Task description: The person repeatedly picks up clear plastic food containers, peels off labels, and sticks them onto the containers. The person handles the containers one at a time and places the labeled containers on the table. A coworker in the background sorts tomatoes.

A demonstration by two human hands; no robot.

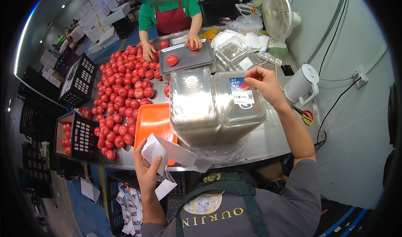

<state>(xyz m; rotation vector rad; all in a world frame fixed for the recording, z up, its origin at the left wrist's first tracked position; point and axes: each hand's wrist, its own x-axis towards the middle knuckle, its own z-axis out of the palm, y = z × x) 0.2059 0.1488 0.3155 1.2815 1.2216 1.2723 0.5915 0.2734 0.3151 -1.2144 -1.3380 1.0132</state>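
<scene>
The printed label [242,91] lies on the right stack of clear containers [234,116], its upper right edge at the fingertips of the right hand [266,84]. The right forearm slants forward and inward. Thumb and forefinger touch the label (pinching or pressing: cannot be determined). The left hand [146,172] grasps a folded white paper strip [155,150].

A short-sleeved grey shirt [289,205] bears a round, patterned emblem [203,204]. Yellow lettering [228,214] runs right of the emblem; above it, a dark green apron [234,179] shows a yellowish crest [212,177], its straps [255,212] passing either side of the emblem. Left hand [147,172] and right hand [264,83] are bare.
</scene>
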